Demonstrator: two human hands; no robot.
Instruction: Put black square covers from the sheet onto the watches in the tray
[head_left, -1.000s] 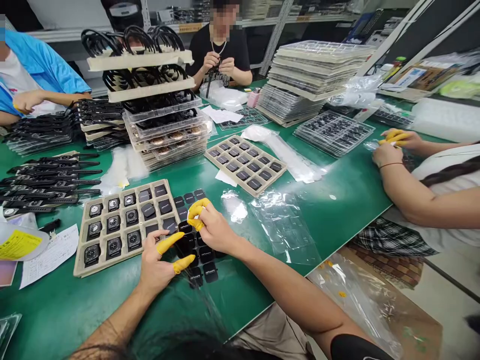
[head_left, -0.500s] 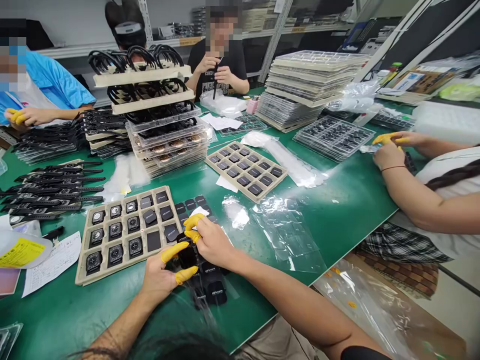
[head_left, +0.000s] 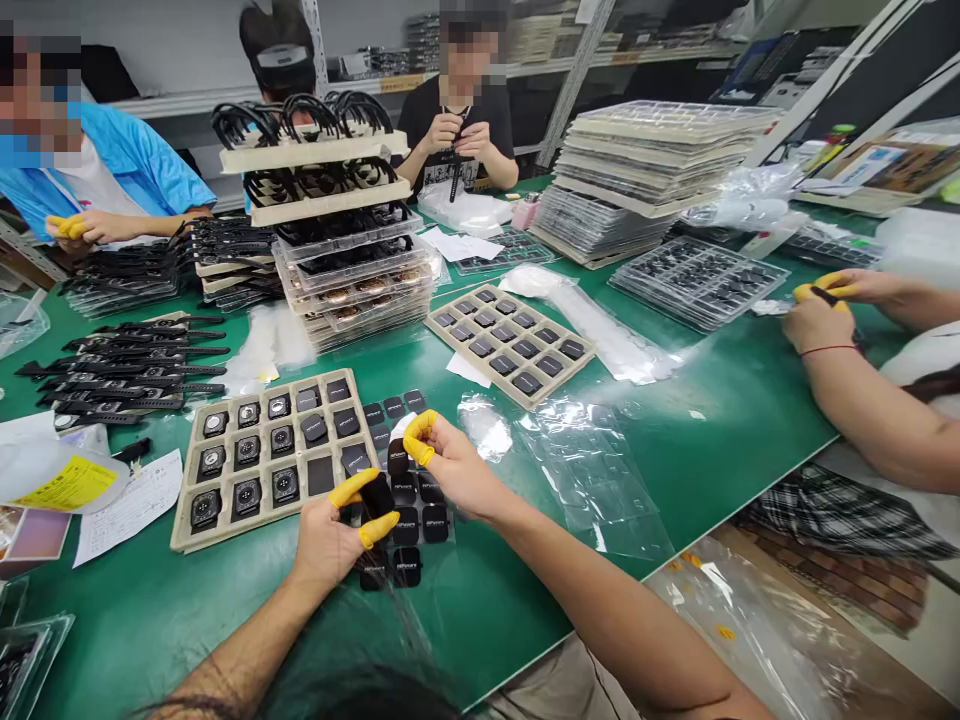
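My left hand [head_left: 322, 545], yellow cots on thumb and index finger, pinches a small black watch body [head_left: 377, 494] by its edges. Just beyond it, my right hand [head_left: 459, 468], also wearing yellow finger cots, grips a dark square film [head_left: 397, 458] at its edge, apart from the watch. Under both hands lie rows of black square film stickers [head_left: 406, 526] printed "HiFuture". Left of them stands a beige compartment tray [head_left: 181, 522]. It holds watch bodies [head_left: 247, 494], several back side up, and others covered by black squares [head_left: 345, 422].
A second beige tray [head_left: 534, 401] with black squares lies farther back. Tall tray stacks [head_left: 352, 300] rise behind, and strapped watches [head_left: 142, 365] lie at left. Clear plastic sheets [head_left: 600, 490] spread at right. Co-workers sit around the table, one person's hands [head_left: 821, 310] at right.
My right hand has drawn back from the watch with the dark film, leaving a gap between them. The left hand still holds the watch. My view has swung slightly left.
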